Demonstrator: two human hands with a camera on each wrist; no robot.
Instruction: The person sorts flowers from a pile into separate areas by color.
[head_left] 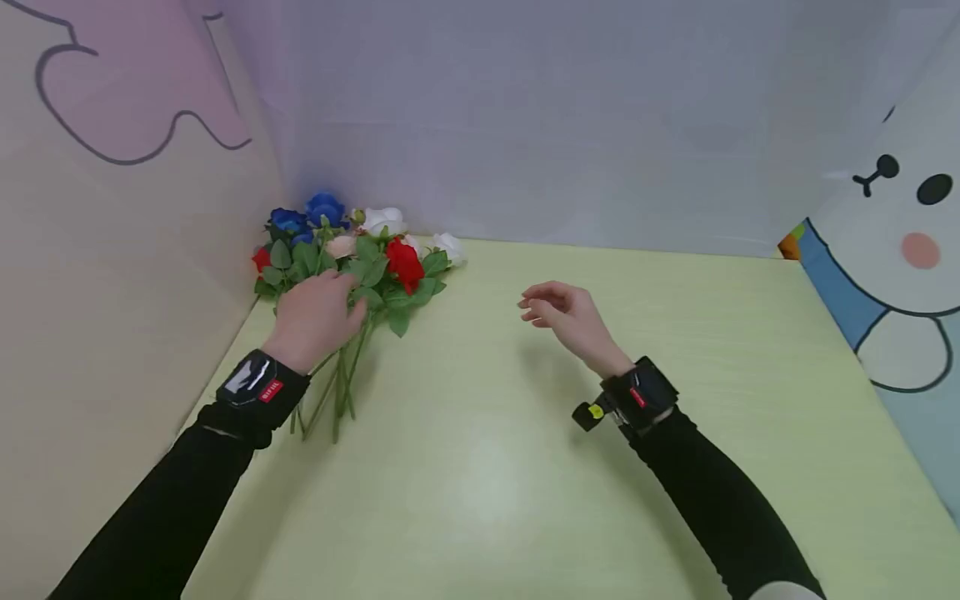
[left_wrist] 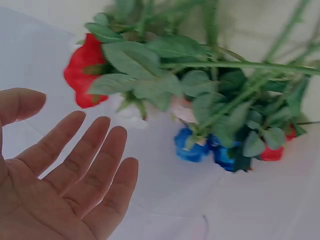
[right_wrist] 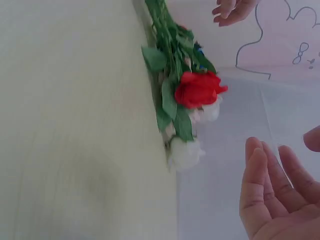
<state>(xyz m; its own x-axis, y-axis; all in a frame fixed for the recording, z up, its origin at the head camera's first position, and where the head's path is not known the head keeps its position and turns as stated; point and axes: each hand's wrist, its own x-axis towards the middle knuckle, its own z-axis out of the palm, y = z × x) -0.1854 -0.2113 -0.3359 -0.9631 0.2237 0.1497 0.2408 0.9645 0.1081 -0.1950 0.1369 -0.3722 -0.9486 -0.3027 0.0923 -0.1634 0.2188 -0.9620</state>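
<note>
A bunch of artificial roses lies at the table's far left corner, with a red rose (head_left: 405, 265), a blue rose (head_left: 326, 208), a white rose (head_left: 384, 220) and green stems (head_left: 342, 392) pointing toward me. My left hand (head_left: 318, 312) is over the bunch in the head view. The left wrist view shows that hand's fingers (left_wrist: 95, 160) spread and apart from the flowers, holding nothing. My right hand (head_left: 566, 317) hovers above the table to the right of the roses. Its fingers (right_wrist: 255, 175) are loosely bent around nothing in the right wrist view.
The pale yellow-green table (head_left: 480, 467) meets a lavender back wall (head_left: 540, 125). A cream panel (head_left: 112, 292) with a pink drawing rises close on the left. On the right stands a panel with a cartoon animal (head_left: 907, 250).
</note>
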